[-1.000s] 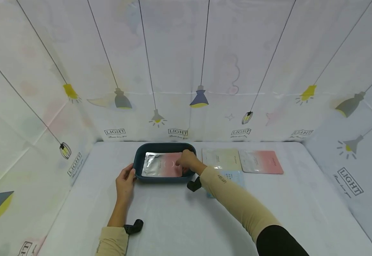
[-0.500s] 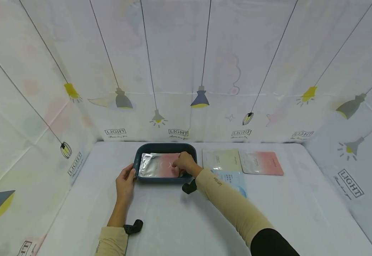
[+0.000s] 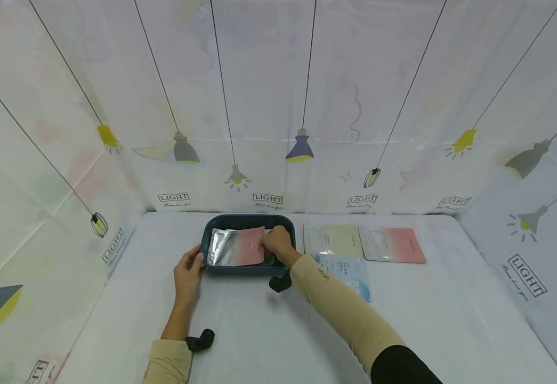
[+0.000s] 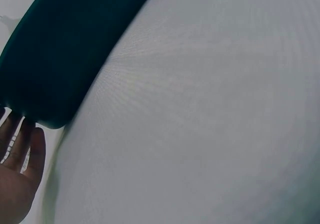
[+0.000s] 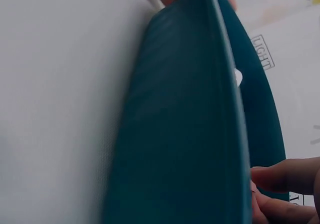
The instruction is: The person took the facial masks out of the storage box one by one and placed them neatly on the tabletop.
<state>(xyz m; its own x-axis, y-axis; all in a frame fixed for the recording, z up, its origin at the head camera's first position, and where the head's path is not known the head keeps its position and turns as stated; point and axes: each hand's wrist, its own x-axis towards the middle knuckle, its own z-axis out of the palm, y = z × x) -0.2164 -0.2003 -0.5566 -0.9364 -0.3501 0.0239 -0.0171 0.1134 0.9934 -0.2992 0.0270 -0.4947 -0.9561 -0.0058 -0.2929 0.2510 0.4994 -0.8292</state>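
Observation:
A dark teal tray (image 3: 247, 270) stands at the back of the table. In it lies a silver-and-pink face mask packet (image 3: 242, 248), its pink end bent upward. My right hand (image 3: 278, 244) reaches over the tray's right end and pinches that end between thumb and fingers; in the right wrist view, the thumb (image 5: 285, 175) shows just beyond the near rim. At the tray's left end, my left hand (image 3: 187, 274) touches the outer wall with fairly straight fingers. The left wrist view shows these fingers (image 4: 19, 139) slightly spread against the tray.
Right of the tray lie a cream packet (image 3: 333, 240), a light blue packet (image 3: 347, 274) partly behind my right sleeve (image 3: 336, 296), and another silver-and-pink packet (image 3: 393, 245). A white cloth covers the table (image 3: 240, 330); a printed backdrop (image 3: 268, 106) rises behind it.
My right hand has shifted left within the tray. The face mask packet has slid left, and its pink end has lifted and bent. My left hand keeps its place.

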